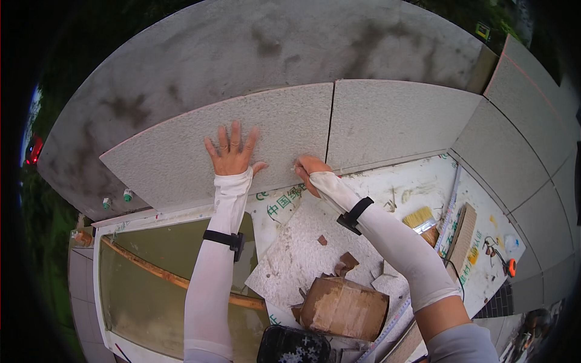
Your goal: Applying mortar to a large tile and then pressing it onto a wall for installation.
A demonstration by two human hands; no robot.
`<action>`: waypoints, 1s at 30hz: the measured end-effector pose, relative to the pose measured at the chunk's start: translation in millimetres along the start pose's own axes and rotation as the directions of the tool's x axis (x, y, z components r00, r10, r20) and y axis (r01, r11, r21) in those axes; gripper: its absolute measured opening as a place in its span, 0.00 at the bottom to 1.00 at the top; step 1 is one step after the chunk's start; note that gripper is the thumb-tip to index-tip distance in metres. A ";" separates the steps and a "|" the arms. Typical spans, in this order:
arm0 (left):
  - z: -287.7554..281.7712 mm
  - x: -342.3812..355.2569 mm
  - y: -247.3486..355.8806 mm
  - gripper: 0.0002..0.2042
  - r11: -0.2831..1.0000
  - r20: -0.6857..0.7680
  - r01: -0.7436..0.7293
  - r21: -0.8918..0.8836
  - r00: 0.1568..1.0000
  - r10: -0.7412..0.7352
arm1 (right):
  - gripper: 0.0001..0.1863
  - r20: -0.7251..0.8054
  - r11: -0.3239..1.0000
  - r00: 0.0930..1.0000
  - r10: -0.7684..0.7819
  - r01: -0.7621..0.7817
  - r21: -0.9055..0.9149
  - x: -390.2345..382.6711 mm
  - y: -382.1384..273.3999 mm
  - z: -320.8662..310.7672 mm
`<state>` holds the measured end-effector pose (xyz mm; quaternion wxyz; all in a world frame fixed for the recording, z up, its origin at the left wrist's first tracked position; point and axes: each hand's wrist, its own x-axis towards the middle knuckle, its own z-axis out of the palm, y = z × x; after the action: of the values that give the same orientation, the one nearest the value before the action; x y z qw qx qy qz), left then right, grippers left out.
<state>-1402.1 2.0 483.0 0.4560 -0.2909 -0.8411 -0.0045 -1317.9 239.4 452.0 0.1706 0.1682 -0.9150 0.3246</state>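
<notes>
My left hand point(232, 155) lies flat with spread fingers on a rough, light grey stone tile point(175, 142) that stands against the grey wall. My right hand point(311, 171) is closed close to the tile's lower right part, beside the dark vertical joint. What its fingers hold, if anything, is hidden. Right of the joint stands a second grey tile point(399, 118). White sleeves and black wrist straps cover both forearms.
Below lie a white printed board point(417, 187), an opening with murky water point(145, 284) crossed by a wooden stick point(163, 273), a torn cardboard box point(345, 307), a black tub point(290, 345), a brush point(419, 219) and a tape measure point(511, 267). More tiles point(514, 154) line the right wall.
</notes>
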 end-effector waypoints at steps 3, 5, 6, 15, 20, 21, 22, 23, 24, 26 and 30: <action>1.0 0.0 -4.5 0.59 1.000 -0.035 -0.005 -0.015 0.999 0.005 | 0.05 -0.115 1.000 0.993 -0.010 0.011 0.011 1.2 -3.2 11.2; 0.4 -2.9 -9.7 0.58 1.000 -0.015 0.002 -0.011 1.000 -0.002 | 0.05 -0.190 0.999 0.981 -0.040 0.038 -0.015 0.4 -5.1 18.2; 0.2 -4.7 -12.1 0.58 1.000 0.007 0.008 -0.011 1.000 -0.007 | 0.05 -0.189 0.999 0.981 -0.043 0.041 -0.014 1.5 -5.4 21.3; 16.6 -8.9 -19.0 0.54 0.996 -0.086 -0.046 -0.075 0.996 0.040 | 0.05 -0.264 0.997 0.961 -0.076 0.078 -0.004 11.6 -15.2 12.5; 13.8 -4.3 -21.3 0.56 0.997 -0.078 -0.034 -0.069 0.996 0.029 | 0.09 -0.014 0.929 0.943 0.331 -0.324 0.181 -26.5 -31.9 1.3; 13.3 -3.4 -19.1 0.57 0.997 -0.066 -0.031 -0.076 0.997 0.026 | 0.09 -0.002 0.928 0.945 0.327 -0.321 0.189 -33.7 -22.3 -0.2; 14.9 -0.8 -14.3 0.58 0.996 -0.061 -0.031 -0.089 0.998 0.026 | 0.10 -0.045 0.931 0.935 0.351 -0.344 0.118 -42.2 -3.5 -1.5; 14.9 -0.4 -13.1 0.58 0.996 -0.056 -0.029 -0.083 0.998 0.024 | 0.10 -0.090 0.930 0.925 0.368 -0.365 0.049 -46.0 2.2 -2.7; 13.6 0.1 -12.5 0.58 0.997 -0.067 -0.034 -0.065 0.997 0.029 | 0.10 -0.086 0.931 0.927 0.364 -0.361 0.054 -49.2 6.0 -1.4; 6.9 -3.1 -10.3 0.59 0.998 -0.071 -0.037 -0.046 0.997 0.034 | 0.11 -0.045 0.936 0.941 0.336 -0.339 -0.095 -53.9 3.6 1.4; -19.6 -2.0 0.6 0.56 0.996 -0.021 0.036 -0.083 0.999 -0.038 | 0.10 0.028 0.926 0.954 0.299 -0.283 -0.252 -57.6 2.3 11.1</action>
<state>-1386.0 -3.8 492.7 0.4527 -0.2937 -0.8404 -0.0508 -1270.1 245.3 418.3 0.1096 0.0189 -0.9680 0.2251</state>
